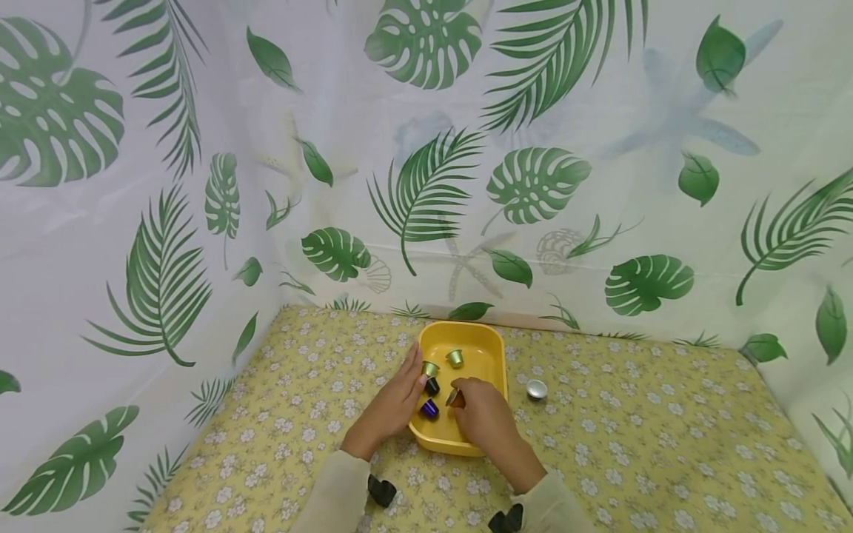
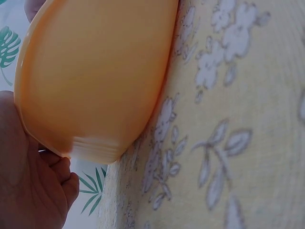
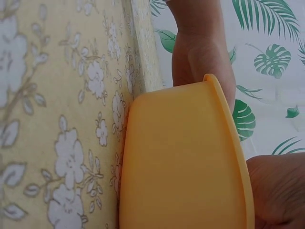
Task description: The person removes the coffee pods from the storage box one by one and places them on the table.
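Observation:
A yellow plastic basin [image 1: 489, 344] stands on the table, and my left hand [image 1: 398, 392] grips its left rim. In the left wrist view, the fingers of that hand [image 2: 40, 176] curl at the basin's rim. My right hand [image 1: 485, 416] reaches inside and pinches a brown coffee capsule [image 1: 456, 398], partly hidden by the fingers. Left of it lie a purple capsule [image 1: 429, 409] and a black capsule [image 1: 432, 386]. Farther back are two green capsules, one [image 1: 430, 368] by my left fingers and the other [image 1: 455, 359] nearer the middle.
A silver capsule [image 1: 536, 389] sits outside the basin, on the right. Yellow floral cloth [image 1: 633, 429] covers the table. Behind it and on the left hang white leaf-print curtains [image 1: 440, 289].

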`<action>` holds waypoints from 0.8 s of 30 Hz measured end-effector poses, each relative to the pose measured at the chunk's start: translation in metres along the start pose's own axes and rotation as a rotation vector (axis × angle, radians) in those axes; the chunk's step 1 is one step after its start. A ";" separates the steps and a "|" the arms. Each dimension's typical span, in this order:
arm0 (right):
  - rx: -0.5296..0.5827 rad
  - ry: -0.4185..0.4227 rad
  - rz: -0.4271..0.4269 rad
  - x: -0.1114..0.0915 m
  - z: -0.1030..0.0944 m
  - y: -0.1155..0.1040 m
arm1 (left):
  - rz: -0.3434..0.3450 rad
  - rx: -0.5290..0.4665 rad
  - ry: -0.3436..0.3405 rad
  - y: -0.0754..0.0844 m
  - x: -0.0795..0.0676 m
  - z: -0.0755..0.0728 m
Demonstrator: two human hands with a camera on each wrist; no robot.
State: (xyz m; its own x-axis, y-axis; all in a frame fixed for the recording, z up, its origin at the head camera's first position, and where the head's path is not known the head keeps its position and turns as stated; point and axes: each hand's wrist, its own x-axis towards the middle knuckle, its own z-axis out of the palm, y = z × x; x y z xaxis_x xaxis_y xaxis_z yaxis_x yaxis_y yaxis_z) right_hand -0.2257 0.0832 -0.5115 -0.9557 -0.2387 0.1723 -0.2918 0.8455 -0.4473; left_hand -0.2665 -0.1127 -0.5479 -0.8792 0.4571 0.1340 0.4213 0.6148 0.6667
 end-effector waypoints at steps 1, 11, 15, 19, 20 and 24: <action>0.010 0.004 0.001 -0.001 -0.001 0.000 | 0.002 0.001 0.002 0.000 0.000 0.000; 0.047 0.047 -0.031 -0.003 -0.003 0.005 | 0.000 -0.008 0.006 0.002 0.001 0.000; 0.067 0.056 -0.027 -0.006 -0.004 0.006 | -0.005 -0.002 0.007 0.000 0.000 0.001; 0.090 0.057 -0.017 -0.010 -0.005 0.008 | -0.008 -0.003 0.008 0.000 0.000 0.002; 0.094 0.053 -0.015 -0.010 -0.005 0.008 | -0.009 -0.004 0.009 0.000 0.000 0.002; 0.120 0.050 -0.017 -0.013 -0.005 0.010 | -0.011 0.001 0.011 -0.001 0.000 0.002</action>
State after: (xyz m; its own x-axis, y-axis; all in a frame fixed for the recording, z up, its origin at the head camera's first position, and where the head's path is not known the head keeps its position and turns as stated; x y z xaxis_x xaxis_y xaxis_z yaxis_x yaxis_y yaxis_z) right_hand -0.2155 0.0973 -0.5138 -0.9483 -0.2260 0.2228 -0.3134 0.7777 -0.5450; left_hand -0.2667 -0.1121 -0.5503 -0.8862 0.4434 0.1342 0.4116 0.6207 0.6673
